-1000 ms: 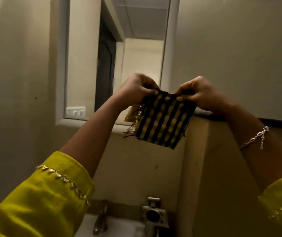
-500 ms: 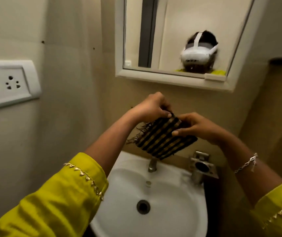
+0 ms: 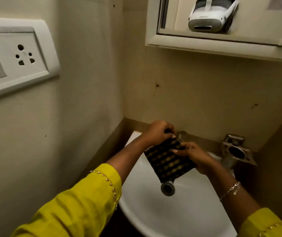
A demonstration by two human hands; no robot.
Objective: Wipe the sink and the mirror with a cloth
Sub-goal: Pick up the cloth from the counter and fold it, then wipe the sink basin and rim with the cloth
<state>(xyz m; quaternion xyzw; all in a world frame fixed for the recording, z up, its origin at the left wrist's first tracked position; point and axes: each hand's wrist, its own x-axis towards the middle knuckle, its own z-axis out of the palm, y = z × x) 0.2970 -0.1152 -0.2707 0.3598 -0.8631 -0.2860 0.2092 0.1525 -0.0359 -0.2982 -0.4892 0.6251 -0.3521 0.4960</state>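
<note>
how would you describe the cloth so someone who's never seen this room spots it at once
Find the white sink in the corner under the mirror. Above its bowl, the left hand and right hand hold a small flat cloth. It is the only patterned thing there: black with dull gold stripes.

Dim warm light, soft focus, wide-angle bend at edges, no glare
</note>
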